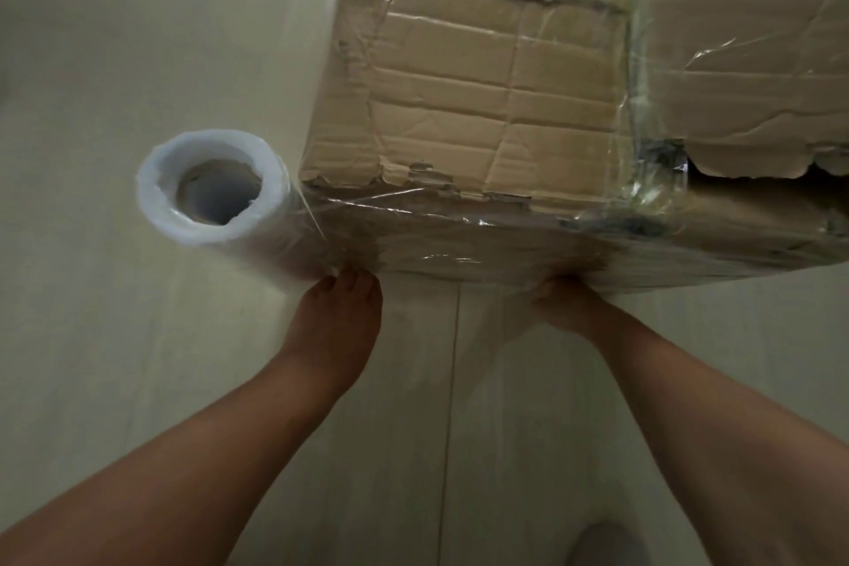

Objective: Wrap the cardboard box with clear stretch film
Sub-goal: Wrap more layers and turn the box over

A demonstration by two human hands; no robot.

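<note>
A large, creased cardboard box (496, 74) stands on the floor, with clear stretch film (643, 60) lying over its top and near side. At its near left corner a white film roll (216, 191) stands upright, and a sheet runs from it onto the box's near side. My left hand (337, 313) reaches down beside that corner and grips the roll low down; its fingertips are hidden. My right hand (567, 303) is blurred and presses against the filmed near side of the box, fingers partly hidden under the box edge.
The pale tiled floor (115, 335) surrounds the box on the left and near side. A grey shoe tip (606, 542) shows at the bottom edge. The box top has a torn gap (753, 172) on the right.
</note>
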